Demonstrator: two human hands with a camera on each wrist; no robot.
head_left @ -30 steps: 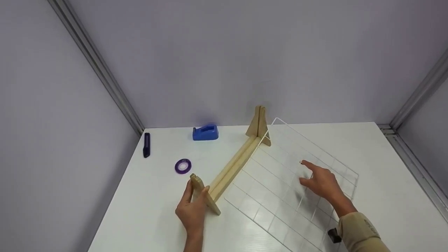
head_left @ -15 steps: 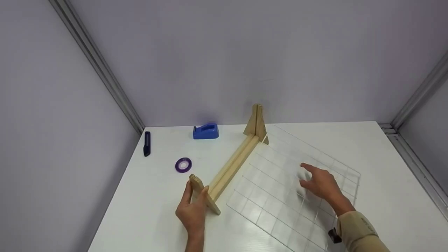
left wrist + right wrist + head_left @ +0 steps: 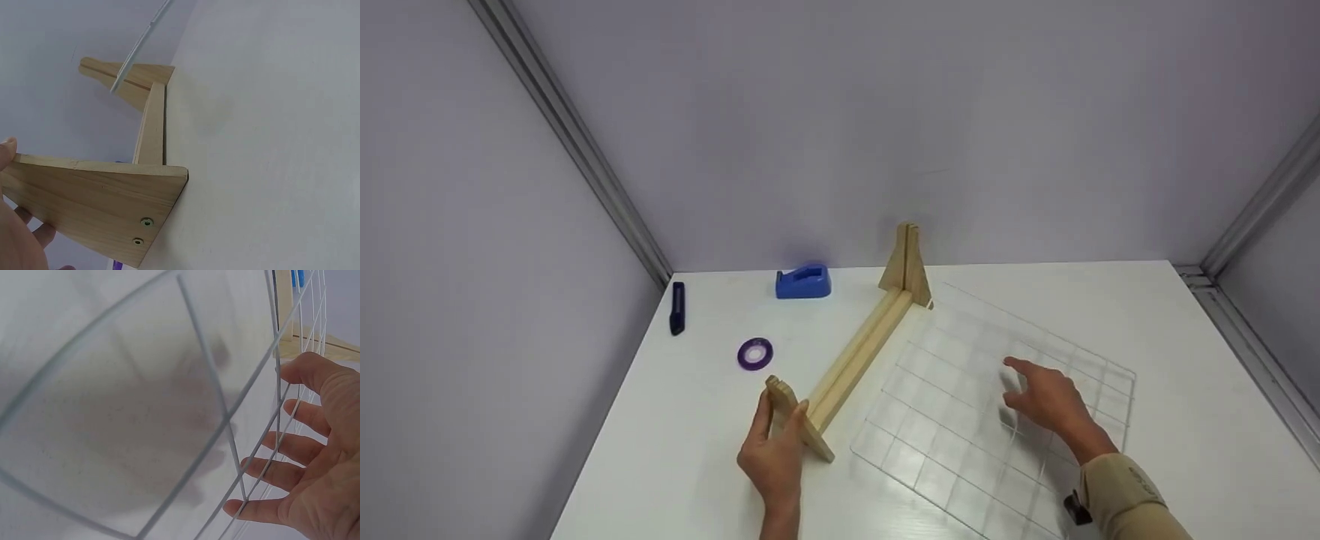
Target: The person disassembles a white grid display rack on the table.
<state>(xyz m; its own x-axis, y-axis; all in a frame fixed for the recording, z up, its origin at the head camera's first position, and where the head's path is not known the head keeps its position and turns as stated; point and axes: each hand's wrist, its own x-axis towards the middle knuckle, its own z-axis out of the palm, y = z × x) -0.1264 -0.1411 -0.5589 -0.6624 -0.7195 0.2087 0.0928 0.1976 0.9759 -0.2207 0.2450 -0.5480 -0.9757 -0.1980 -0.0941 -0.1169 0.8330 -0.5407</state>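
Note:
My left hand (image 3: 776, 457) pinches the near end board of a wooden stand (image 3: 851, 367), thumb on one face and fingers on the other. In the left wrist view two metal fasteners (image 3: 147, 221) show low on that board's outer face. The stand lies diagonally, its far end board (image 3: 906, 266) upright near the back wall. My right hand (image 3: 1050, 397) holds a white wire grid panel (image 3: 914, 489) low over the table, right of the stand. The right wrist view shows thumb and fingers spread among the wires, fingertips at the crossings.
On the left of the white table (image 3: 682, 420) lie a dark utility knife (image 3: 677, 309) and a purple ring-shaped roll (image 3: 755, 353). A blue tape dispenser (image 3: 803, 282) stands by the back wall. Grey wall panels enclose both sides and the back.
The wire grid has tilted down from the stand's far end board and now lies flatter, its near-left corner slightly farther right. My right hand has dropped slightly; my left hand keeps its hold.

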